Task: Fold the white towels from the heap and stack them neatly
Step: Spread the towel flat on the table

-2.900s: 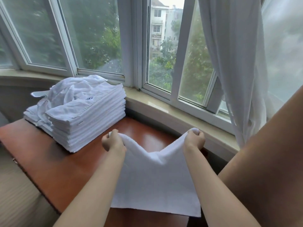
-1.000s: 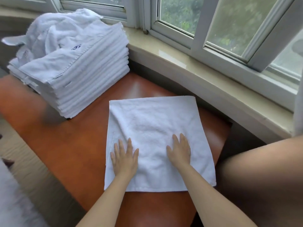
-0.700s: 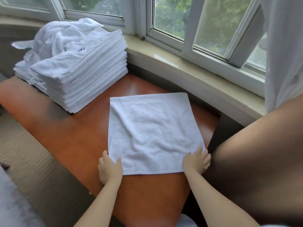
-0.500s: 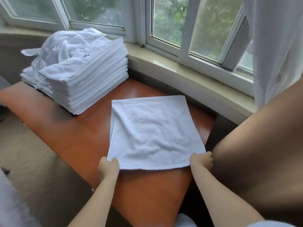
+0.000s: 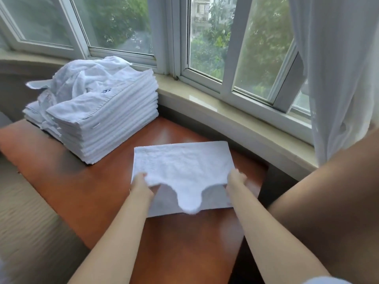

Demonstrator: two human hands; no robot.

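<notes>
A white towel (image 5: pixel 182 167) lies on the reddish wooden table (image 5: pixel 86 181), its near edge lifted and carried over the far half. My left hand (image 5: pixel 141 184) pinches the lifted near-left corner and my right hand (image 5: pixel 234 179) pinches the near-right corner. Between the hands the raised edge sags down in a loose flap. A neat stack of folded white towels (image 5: pixel 110 128) stands at the table's far left, and a crumpled heap of white towels (image 5: pixel 82 78) rests on and behind it.
A stone window sill (image 5: pixel 235 117) and window frames run behind the table. A white curtain (image 5: pixel 338 68) hangs at the right. My bare leg (image 5: pixel 328 212) fills the right side beside the table's edge. Striped bedding (image 5: pixel 26 222) lies left of the table.
Both hands pressed the towel flat, slid to its near corners, gripped them, and have now lifted the near edge up and away from me over the towel.
</notes>
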